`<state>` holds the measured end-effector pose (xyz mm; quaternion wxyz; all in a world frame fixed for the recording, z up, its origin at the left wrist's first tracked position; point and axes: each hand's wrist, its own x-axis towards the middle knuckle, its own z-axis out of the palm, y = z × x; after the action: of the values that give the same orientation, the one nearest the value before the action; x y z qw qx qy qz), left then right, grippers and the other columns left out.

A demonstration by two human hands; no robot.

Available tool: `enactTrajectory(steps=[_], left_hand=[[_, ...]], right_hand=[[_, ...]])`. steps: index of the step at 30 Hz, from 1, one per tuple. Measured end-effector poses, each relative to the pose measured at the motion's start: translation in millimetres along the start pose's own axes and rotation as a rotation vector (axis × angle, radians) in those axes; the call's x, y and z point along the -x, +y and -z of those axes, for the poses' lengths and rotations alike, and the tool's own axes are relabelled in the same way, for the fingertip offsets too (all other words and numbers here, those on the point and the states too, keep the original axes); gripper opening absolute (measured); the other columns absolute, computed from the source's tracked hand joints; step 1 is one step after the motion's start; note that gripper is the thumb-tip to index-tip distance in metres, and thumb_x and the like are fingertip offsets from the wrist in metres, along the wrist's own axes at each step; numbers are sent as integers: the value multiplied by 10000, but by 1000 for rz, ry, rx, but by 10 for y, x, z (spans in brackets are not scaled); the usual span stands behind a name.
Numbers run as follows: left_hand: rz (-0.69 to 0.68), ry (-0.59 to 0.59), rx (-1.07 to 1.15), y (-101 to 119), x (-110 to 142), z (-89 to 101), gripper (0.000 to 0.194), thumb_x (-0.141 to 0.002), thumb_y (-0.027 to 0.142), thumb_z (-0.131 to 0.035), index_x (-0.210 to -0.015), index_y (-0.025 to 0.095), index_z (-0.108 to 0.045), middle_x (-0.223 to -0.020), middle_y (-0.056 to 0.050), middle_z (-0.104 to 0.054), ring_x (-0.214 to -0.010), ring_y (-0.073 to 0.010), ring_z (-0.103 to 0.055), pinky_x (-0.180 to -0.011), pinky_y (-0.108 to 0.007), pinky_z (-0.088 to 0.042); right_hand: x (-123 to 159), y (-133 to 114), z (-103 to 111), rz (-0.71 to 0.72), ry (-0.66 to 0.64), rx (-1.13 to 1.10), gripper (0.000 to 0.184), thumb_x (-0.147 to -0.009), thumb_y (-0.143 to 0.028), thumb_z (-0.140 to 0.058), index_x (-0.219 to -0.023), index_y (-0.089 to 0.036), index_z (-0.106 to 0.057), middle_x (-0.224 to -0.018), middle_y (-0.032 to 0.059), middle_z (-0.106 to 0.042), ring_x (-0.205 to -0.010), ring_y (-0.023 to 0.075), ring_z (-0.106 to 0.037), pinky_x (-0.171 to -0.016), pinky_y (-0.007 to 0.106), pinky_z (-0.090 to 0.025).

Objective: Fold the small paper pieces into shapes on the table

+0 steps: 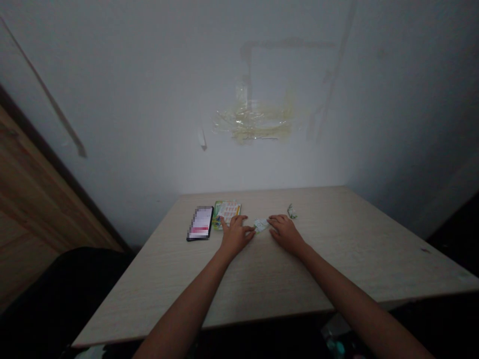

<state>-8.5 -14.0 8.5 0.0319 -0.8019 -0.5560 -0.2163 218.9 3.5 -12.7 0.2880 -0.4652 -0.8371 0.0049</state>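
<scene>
A small piece of pale paper with green print [261, 225] lies on the table between my hands. My left hand [236, 235] rests palm down with spread fingers, its nearest fingertips at the paper's left edge. On the other side, my right hand [287, 234] lies with fingers stretched forward, fingertips touching the right edge of the paper. Partly beneath my left hand's fingers is a green and white printed booklet or packet [229, 210]. A small crumpled green and white scrap [292, 211] sits just beyond my right hand.
A phone with a lit screen [200, 223] lies left of the booklet. The light wooden table [359, 249] meets a wall [157, 124] with old tape [258, 124] on it. A dark chair back [75, 279] stands at the left, near a wooden panel [41, 169].
</scene>
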Motion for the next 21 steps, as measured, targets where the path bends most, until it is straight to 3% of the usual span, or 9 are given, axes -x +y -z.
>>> enactTrajectory(steps=[6, 14, 21], left_hand=[[7, -1, -22, 5, 1, 17, 208, -834, 472, -617, -988, 404, -739, -1339, -19, -554, -1285, -311, -404, -1076, -750, 37], [8, 16, -80, -35, -8, 16, 281, -812, 525, -620, -1048, 411, -721, -1360, -44, -546, -1290, -337, -386, -1077, -746, 11], [0, -15, -44, -109, -37, 2, 238, -818, 516, -622, -1015, 433, -727, -1360, 18, -567, -1286, -333, -386, -1098, -725, -17]], right_hand=[[10, 7, -19, 5, -48, 13, 344, -903, -236, -516, -1226, -195, -627, -1233, 96, -637, -1185, 245, -479, -1042, 438, -359], [8, 3, 14, 58, 10, -38, 285, -872, -160, -527, -1094, -180, -706, -1090, 96, -701, -1115, 243, -535, -1015, 428, -395], [-20, 64, -10, 29, 18, -88, 329, -816, -90, -537, -1067, -186, -727, -1041, 100, -715, -1082, 243, -558, -973, 416, -435]])
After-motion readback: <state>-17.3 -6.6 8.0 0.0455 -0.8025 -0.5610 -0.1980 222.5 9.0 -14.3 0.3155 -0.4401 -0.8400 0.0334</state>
